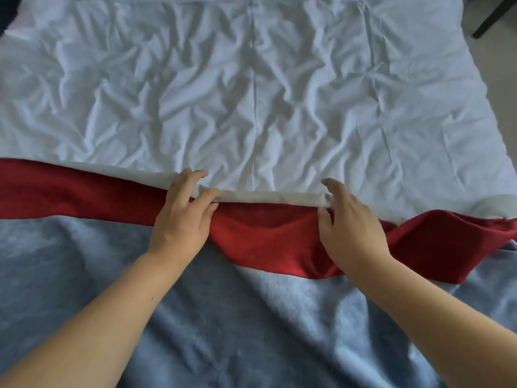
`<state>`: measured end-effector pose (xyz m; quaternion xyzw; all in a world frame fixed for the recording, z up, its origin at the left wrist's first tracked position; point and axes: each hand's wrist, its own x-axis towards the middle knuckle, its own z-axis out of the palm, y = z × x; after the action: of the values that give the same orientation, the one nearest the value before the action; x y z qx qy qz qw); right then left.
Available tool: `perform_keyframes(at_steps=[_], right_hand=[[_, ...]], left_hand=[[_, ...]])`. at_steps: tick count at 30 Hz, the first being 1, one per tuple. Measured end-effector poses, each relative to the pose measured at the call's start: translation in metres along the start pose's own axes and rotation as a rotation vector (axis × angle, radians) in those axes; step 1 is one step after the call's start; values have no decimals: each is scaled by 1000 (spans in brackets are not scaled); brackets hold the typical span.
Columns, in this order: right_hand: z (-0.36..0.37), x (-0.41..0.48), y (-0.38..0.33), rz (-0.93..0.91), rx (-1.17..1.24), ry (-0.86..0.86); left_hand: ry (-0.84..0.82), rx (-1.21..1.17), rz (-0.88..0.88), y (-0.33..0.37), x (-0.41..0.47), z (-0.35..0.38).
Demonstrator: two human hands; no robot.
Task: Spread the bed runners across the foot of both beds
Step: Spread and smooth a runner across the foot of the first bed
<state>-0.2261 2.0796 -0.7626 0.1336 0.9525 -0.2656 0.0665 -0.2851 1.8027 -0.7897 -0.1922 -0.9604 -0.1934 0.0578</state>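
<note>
A red bed runner point(265, 239) with a cream underside lies in a wavy band across the bed, from the left edge to the right edge of view. Its far edge is folded over, showing a cream strip point(268, 196). My left hand point(184, 217) pinches this cream edge near the middle, with fingers on top of it. My right hand point(347, 228) grips the same edge further right, with its thumb tucked under the fold. The runner bunches and twists to the right of my right hand.
A wrinkled white sheet point(251, 93) covers the bed beyond the runner. A blue-grey fleecy blanket point(223, 317) lies below the runner, nearest me. At the top right are pale floor point(500, 68) and a dark furniture leg point(489, 21).
</note>
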Motion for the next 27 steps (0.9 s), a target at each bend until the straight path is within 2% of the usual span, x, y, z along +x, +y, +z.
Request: perform_keyframes(at_steps=[2, 5, 7, 10, 12, 15, 18, 21, 24, 27], right_hand=[[8, -5, 0, -87, -58, -59], [20, -5, 1, -226, -143, 27], [28, -1, 0, -283, -176, 107], [43, 6, -8, -322, -212, 121], [53, 10, -13, -344, -240, 138], [61, 17, -15, -303, -209, 202], [66, 25, -17, -252, -263, 257], [70, 29, -22, -232, -303, 275], [70, 32, -27, -230, -247, 252], [72, 26, -38, -291, -180, 155]], left_hand=[[20, -28, 13, -9, 2, 2], [-9, -70, 28, -22, 3, 4], [-30, -62, 108, -33, 3, 3], [-35, 20, 288, -43, 3, 3], [-43, 17, 337, -46, 5, 5], [-41, 34, 307, -57, 11, 4], [-5, 86, 201, -73, 15, -3], [25, 199, 196, -92, 19, -10], [43, 215, 237, -105, 31, -14], [51, 167, 265, -109, 41, -18]])
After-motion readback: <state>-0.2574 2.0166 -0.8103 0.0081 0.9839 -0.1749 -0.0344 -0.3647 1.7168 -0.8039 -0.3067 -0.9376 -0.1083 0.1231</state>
